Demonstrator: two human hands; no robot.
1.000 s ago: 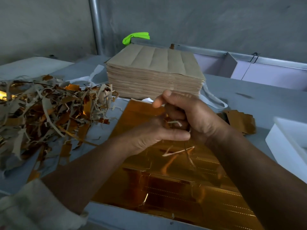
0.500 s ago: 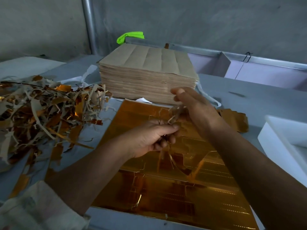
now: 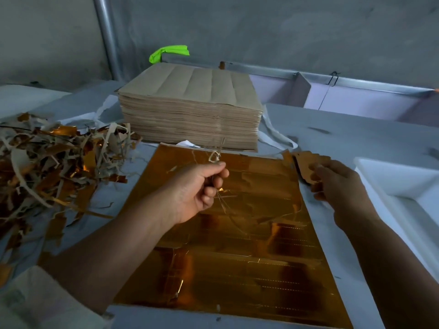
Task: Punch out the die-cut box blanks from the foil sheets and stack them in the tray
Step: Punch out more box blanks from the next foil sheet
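Under right hand, half-hidden box blanks; left hand's scrap faint.

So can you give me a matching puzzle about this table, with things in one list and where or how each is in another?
Things: 1 left hand; 2 right hand; 3 scrap pile; 4 tray.
States: A white, at the right edge; B pinches a thin strip; C heaped on the left; D holds brown cut-outs.
Pairs: 1-B, 2-D, 3-C, 4-A.
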